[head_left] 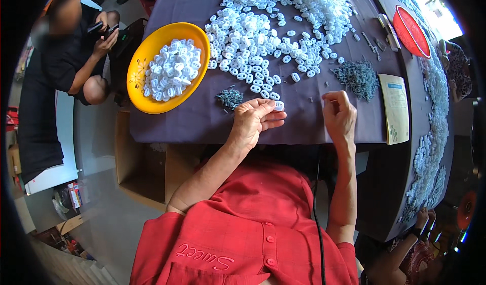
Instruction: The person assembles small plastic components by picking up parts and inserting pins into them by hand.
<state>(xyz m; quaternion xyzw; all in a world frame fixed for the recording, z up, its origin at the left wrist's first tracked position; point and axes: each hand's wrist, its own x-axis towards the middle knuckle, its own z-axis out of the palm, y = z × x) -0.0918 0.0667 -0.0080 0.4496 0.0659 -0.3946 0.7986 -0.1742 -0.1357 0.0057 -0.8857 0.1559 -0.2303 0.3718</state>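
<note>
Piece in hand: one white oval plastic piece with small openings (pixel 279 106), which I see raised above the table's near edge, short of the loose white pieces.
Left hand: the left hand (pixel 248 120) has that piece pinched between thumb and forefinger, its other fingers loosely bent below.
Right hand: the right hand (pixel 341 117) is curled, thumb and forefinger drawn close; I cannot tell whether a tiny part sits between them.
Grey parts, small lot: a small heap of slim grey-green parts (pixel 230 98), on the cloth just beyond the left hand.
Grey parts, large lot: a larger heap of slim grey-green parts (pixel 358 78), beyond the right hand.
White stock: a broad spread of white oval two-holed plastic pieces (pixel 248 37), running from near the left hand to the far side.
Bowl: a round yellow plastic bowl with a flower print (pixel 142 100), at the left, part filled with white pieces.
Paper: a cream printed booklet (pixel 395 108), flat near the right edge.
Basket: a red oval mesh basket (pixel 412 32), which I note at far right.
Surface: a table under dark purple-grey cloth (pixel 298 123).
Floor: an open brown cardboard box (pixel 177 168), below the table, left.
</note>
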